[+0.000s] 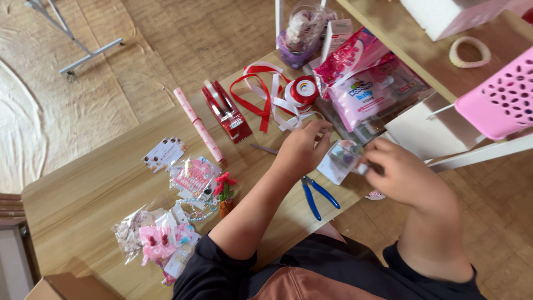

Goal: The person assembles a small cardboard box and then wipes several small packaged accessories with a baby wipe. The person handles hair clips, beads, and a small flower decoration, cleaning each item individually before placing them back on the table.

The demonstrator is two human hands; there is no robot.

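- Bright, even daylight throughout, warm on the wooden desk (83, 205).
- Soft, short shadows beside the tape dispenser (226, 111) and under the hands.
- Mild glare on the clear packets (191, 178) and the glossy pink wipes pack (369, 94).
- Slight motion blur on the right hand (402, 175); small box between the hands indistinct.
- Wide-angle bending toward the edges.

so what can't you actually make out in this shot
- Head view: the small clear box is blurred and partly covered by both hands; its contents are unreadable.
- Blue-handled pliers: jaws hidden under the left hand.
- Right hand: fingertips blurred.
- Pink basket: cut off by the right edge.
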